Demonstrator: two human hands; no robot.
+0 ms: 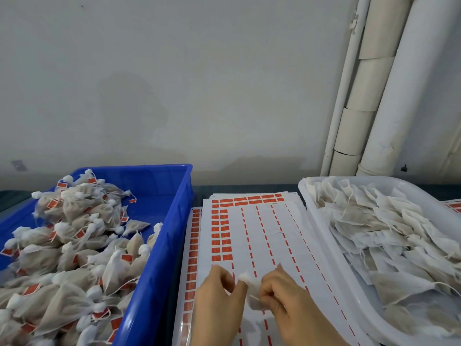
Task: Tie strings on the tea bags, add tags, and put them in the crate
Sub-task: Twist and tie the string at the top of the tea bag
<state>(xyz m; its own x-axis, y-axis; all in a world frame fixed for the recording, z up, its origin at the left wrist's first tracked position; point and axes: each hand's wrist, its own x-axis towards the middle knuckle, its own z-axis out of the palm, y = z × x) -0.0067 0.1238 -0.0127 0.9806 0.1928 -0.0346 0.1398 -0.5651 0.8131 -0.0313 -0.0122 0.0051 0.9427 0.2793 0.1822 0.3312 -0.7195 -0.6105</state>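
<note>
Low in the middle of the head view, both my hands hold one white tea bag (252,293) above the sticker sheets. My left hand (217,303) pinches its gathered top. My right hand (287,300) curls its fingers round the bag's body. Sheets of red tags (219,236) lie flat on the table between the two containers; much of the top sheet is peeled bare. A blue crate (172,213) at the left holds a heap of tied tea bags (74,245) with red tags. Any string on the held bag is hidden by my fingers.
A white tub (321,221) at the right is filled with flat untied tea bags (389,231). More tag sheets (454,206) peek out behind it. A grey wall and white pipes (389,96) stand right behind the table.
</note>
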